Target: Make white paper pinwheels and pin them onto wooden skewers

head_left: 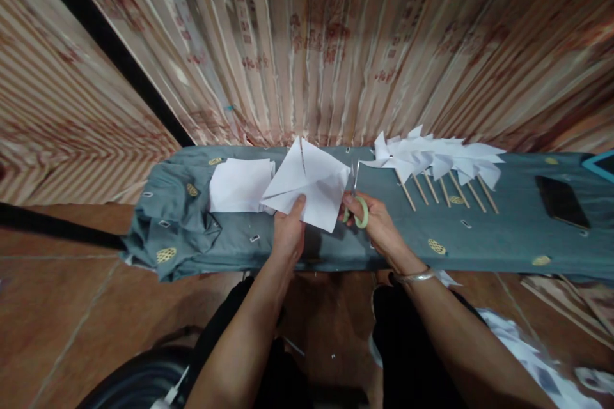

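My left hand (289, 230) pinches a white square paper sheet (311, 182) by its near edge, holding it tilted above the grey-green cloth (480, 236). The sheet has a cut slit near its top corner. My right hand (378, 223) grips green-handled scissors (357, 201), blades pointing up beside the sheet's right corner. A stack of white paper squares (240, 185) lies just left of the held sheet.
Several finished white paper pinwheels on wooden sticks (441, 163) lie at the right on the cloth. A dark phone (562, 202) rests farther right. A patterned curtain (311, 45) hangs behind the bench. Paper scraps (522, 345) lie on the tiled floor.
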